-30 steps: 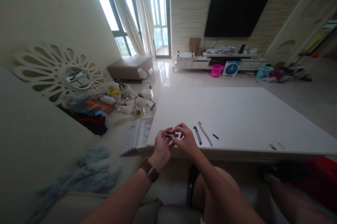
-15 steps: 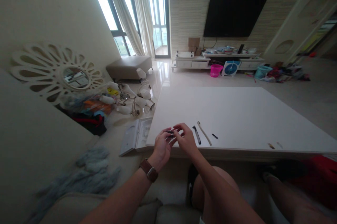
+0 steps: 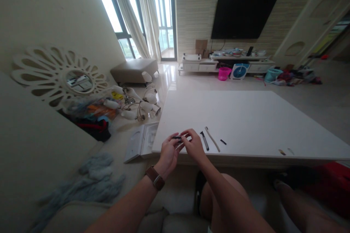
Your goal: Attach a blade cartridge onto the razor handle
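Between both hands, over the near left edge of the white table point(image 3: 240, 116), is a small dark object point(image 3: 177, 138), too small to name. My left hand point(image 3: 168, 151), with a brown watch strap at its wrist, has its fingers closed on the object from the left. My right hand point(image 3: 193, 144) pinches at it from the right, partly covering it. Just right of my hands lies a grey and black slim tool point(image 3: 204, 141), perhaps a razor. A beige toothbrush-like stick point(image 3: 212, 139) lies beside it, then a short black piece point(image 3: 223, 142).
Two small scraps point(image 3: 282, 152) lie at the table's near right edge. An open white box point(image 3: 142, 140) stands on the floor against the table's left side. Beyond it sits a lamp fixture point(image 3: 139, 105) with several white shades. A person's leg point(image 3: 295, 196) shows at lower right.
The dark object has turned slightly between my fingers and shows a little more. My hands stay in nearly the same place; the things on the table have not moved.
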